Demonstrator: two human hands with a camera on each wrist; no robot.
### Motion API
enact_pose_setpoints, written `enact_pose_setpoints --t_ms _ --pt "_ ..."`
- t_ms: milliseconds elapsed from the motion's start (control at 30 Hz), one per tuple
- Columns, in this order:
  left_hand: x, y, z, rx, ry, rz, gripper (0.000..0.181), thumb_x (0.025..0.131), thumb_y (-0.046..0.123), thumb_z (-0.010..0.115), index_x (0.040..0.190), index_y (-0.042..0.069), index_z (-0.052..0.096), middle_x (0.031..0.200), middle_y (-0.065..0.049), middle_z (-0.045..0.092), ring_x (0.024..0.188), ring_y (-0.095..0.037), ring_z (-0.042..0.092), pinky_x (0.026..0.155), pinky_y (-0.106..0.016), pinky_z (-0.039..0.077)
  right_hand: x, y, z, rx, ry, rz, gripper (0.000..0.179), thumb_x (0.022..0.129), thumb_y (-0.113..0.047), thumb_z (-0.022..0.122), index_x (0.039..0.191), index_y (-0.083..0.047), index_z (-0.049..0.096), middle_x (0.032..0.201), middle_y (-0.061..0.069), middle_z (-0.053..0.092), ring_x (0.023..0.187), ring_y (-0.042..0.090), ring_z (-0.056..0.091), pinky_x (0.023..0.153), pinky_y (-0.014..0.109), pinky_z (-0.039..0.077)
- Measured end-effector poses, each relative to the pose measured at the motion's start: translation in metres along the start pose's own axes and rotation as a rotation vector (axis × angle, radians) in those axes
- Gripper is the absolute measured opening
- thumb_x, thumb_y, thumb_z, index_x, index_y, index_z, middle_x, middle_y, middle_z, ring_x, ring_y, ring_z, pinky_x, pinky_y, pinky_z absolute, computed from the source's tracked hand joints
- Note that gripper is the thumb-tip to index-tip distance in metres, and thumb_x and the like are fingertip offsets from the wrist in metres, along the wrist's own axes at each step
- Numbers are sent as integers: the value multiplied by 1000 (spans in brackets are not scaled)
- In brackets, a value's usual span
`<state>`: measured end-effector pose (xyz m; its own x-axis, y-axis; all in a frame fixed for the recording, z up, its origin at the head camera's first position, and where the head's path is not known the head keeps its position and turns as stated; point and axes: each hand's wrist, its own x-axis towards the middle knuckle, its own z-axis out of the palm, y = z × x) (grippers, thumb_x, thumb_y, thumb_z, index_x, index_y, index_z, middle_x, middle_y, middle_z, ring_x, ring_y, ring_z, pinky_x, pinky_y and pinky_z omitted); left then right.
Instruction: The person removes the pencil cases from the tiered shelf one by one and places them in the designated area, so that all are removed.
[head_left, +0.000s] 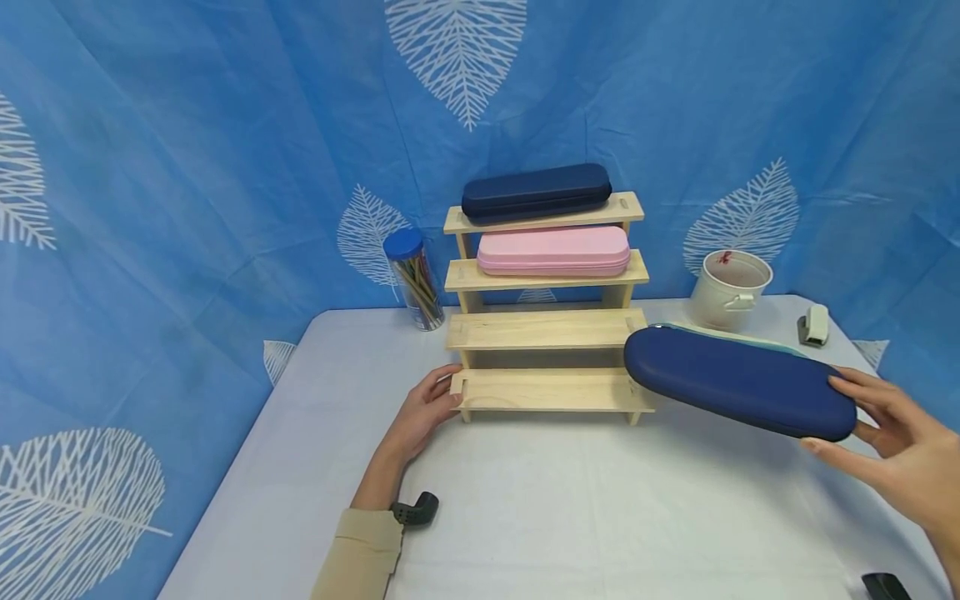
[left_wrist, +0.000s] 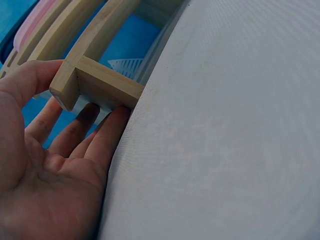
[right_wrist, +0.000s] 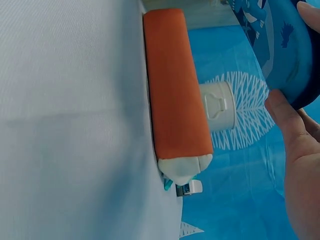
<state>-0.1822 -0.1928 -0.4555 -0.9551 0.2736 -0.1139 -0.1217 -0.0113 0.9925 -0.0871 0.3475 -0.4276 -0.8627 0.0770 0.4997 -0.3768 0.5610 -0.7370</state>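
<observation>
My left hand (head_left: 422, 417) grips the left end of the bottom shelf of a four-tier wooden rack (head_left: 551, 390). In the left wrist view the thumb lies on the shelf end, the fingers behind its leg (left_wrist: 107, 82). Off to the right, my right hand (head_left: 892, 437) pinches the end of a blue pencil case (head_left: 738, 379), held tilted above the table. Its printed face (right_wrist: 282, 45) shows in the right wrist view. An orange pencil case (right_wrist: 177, 85) with a white end lies below, mostly hidden from the head view. A navy case (head_left: 536, 196) rests on the top shelf, a pink case (head_left: 555, 250) beneath it.
Left of the rack stands a clear jar (head_left: 418, 287) of thin sticks with a blue lid. A white pot (head_left: 727, 292) and a small white stapler (head_left: 813, 325) stand at the back right. A blue leaf-patterned curtain (head_left: 225, 167) hangs behind the white-covered table (head_left: 555, 517).
</observation>
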Motion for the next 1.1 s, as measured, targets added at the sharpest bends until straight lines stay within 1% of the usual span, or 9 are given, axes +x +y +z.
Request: enact_pose_setpoints --t_ms 133,300,433,567,700,867,1100 --pt "0 -1 -1 -9 -13 0 54 94 7 60 144 9 39 143 -18 42 123 -29 50 96 -38 46 -2 0 -1 -4 14 -4 86 63 30 69 140 2 44 147 4 36 133 8 35 90 6 36" --pt "1 -1 -1 -6 -18 -5 53 94 8 60 144 11 40 143 -17 42 124 -28 50 97 -37 45 -6 2 -3 -11 22 -5 85 65 31 66 142 1 43 148 1 33 136 8 30 91 6 34" --pt "1 0 -1 -3 -12 -6 53 94 8 60 143 11 40 143 -17 42 124 -28 50 97 -37 45 -7 6 -6 -17 9 0 86 66 31 65 143 0 41 149 1 33 135 7 32 90 5 34" --pt "1 0 -1 1 -10 -7 53 94 9 61 143 11 41 143 -17 42 124 -28 50 97 -37 45 -8 9 -10 -6 -2 19 85 66 31 65 142 0 42 149 3 33 136 9 31 88 5 36" --pt "1 0 -1 2 -9 -9 55 94 9 61 144 9 40 143 -18 42 124 -28 50 97 -37 46 -10 11 -11 -11 0 37 84 68 30 66 142 1 42 150 4 32 138 11 29 88 4 35" --pt "1 1 0 3 -7 -9 55 94 9 61 144 9 40 143 -18 42 123 -28 50 97 -37 46 -11 14 -12 -22 1 56 82 71 28 66 143 -1 41 150 3 31 138 11 29 88 3 35" --pt "1 2 1 12 2 -14 54 94 9 62 143 11 41 143 -17 43 123 -28 51 96 -37 46 -14 19 -14 -9 3 63 82 69 30 65 142 0 42 147 3 33 136 10 31 88 4 36"
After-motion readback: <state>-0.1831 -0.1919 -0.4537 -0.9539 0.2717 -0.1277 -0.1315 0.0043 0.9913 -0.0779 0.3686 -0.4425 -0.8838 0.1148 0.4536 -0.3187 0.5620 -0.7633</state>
